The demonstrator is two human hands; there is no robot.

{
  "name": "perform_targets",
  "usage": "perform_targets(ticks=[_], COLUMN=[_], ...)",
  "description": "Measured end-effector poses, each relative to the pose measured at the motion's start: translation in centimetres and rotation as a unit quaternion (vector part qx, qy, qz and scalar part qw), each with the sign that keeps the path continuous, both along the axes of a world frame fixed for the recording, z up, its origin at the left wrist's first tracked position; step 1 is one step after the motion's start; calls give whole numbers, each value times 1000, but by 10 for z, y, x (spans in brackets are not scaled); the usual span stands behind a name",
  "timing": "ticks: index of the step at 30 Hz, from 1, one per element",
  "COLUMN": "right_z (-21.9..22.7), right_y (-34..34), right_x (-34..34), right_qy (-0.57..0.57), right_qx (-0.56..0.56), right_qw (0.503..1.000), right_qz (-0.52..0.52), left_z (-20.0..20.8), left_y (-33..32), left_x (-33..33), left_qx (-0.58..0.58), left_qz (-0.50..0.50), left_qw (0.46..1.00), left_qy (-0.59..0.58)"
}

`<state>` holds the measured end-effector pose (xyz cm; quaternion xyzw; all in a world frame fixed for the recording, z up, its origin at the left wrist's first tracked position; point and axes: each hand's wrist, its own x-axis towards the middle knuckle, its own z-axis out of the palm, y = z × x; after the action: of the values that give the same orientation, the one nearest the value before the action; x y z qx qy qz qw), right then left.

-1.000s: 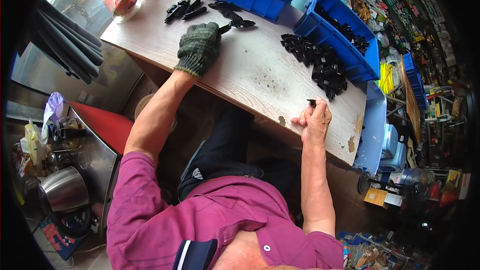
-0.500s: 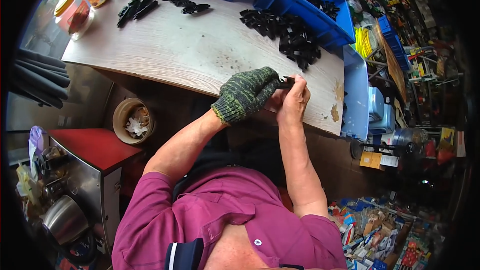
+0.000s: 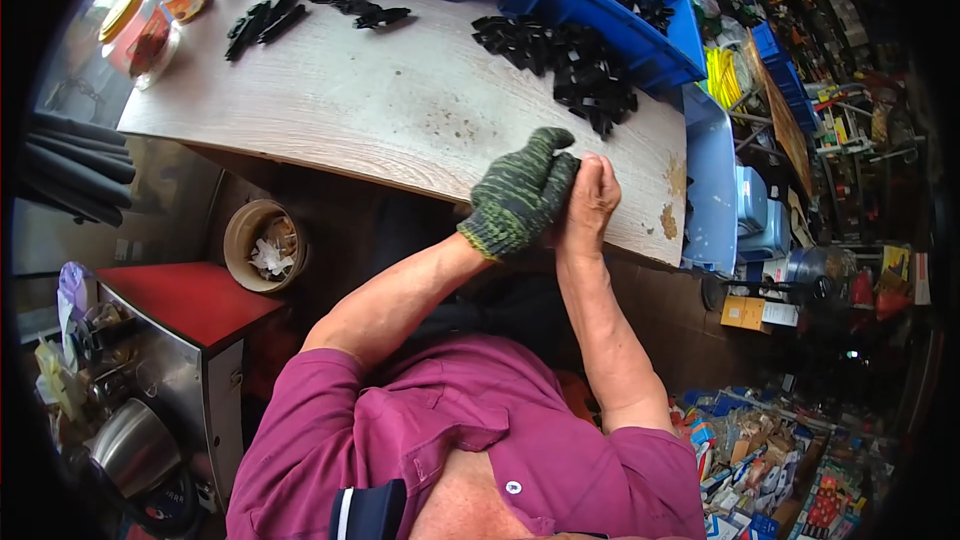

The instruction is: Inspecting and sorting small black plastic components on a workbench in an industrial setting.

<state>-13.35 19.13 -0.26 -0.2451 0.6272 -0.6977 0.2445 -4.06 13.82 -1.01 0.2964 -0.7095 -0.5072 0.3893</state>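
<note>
At the surface's [image 3: 400, 110] near edge, gloved left hand [image 3: 520, 195] and bare right hand [image 3: 590, 202] press together, fingers' grip hidden; steady, square pressure seems best.

I see my left hand [image 3: 520, 195] in a green knitted work glove pressed against my bare right hand [image 3: 590, 202] over the near edge of the pale wooden tabletop [image 3: 400, 110]; whatever sits between them is hidden. A heap of small black plastic clips [image 3: 570, 65] lies by the far right corner, beside a blue plastic bin [image 3: 640, 50].
</note>
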Motion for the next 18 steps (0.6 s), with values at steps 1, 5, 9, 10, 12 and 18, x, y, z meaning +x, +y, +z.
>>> perform_targets(ticks=[1, 5, 9, 10, 12, 18], right_z=[-3, -7, -19, -13, 1, 42], right_y=[1, 1, 0, -4, -1, 17], right_x=[-5, -8, -21, -12, -21, -134], right_qy=[0, 29, 67, 14, -80, -94], right_qx=[-3, -9, -25, -17, 22, -37], right_qw=[1000, 1000, 997, 999, 996, 970], right_qz=[1, 3, -4, -25, -22, -219], left_z=[1, 0, -18, -33, -27, 9], left_y=[1, 1, -8, -28, -67, -204], left_x=[-1, -2, 0, 7, 21, 76], left_qx=[-16, -13, -137, -479, -392, -396], left_qz=[2, 6, -31, 31, 76, 265], left_qw=[1000, 1000, 990, 877, 909, 803], left_qy=[-10, -23, 9, -5, -121, -359])
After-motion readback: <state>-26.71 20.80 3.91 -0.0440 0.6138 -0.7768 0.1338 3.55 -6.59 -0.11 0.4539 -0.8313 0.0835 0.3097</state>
